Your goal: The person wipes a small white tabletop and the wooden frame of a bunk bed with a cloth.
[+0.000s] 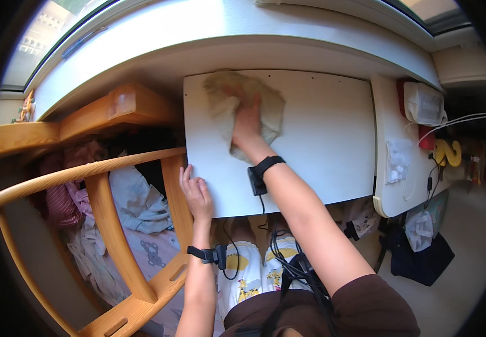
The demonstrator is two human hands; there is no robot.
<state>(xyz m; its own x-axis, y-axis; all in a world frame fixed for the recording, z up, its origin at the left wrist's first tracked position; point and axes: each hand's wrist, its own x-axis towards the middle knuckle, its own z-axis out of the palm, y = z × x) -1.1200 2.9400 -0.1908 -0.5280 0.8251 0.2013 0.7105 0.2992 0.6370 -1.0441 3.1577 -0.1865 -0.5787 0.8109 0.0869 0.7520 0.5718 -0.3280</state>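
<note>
A beige cloth point(271, 106) lies crumpled on the far left part of a white tabletop point(321, 146). Pressed down on it is my right hand point(247, 121), its fingers somewhat blurred and partly lost among the folds; a black strap with a small device circles that wrist. My left hand point(197, 194) rests at the tabletop's left edge, beside an upright of the wooden bed frame point(175, 185). Its fingers are apart and loosely bent, with nothing in them. That wrist also carries a black strap and device.
Clothes point(136, 196) and bedding lie behind the slanted wooden rails at left. A windowsill point(226, 22) runs along the far side. On a rounded white side surface at right stand a clear plastic box point(424, 104), tissues point(396, 160) and cables. A dark bag point(422, 258) sits below.
</note>
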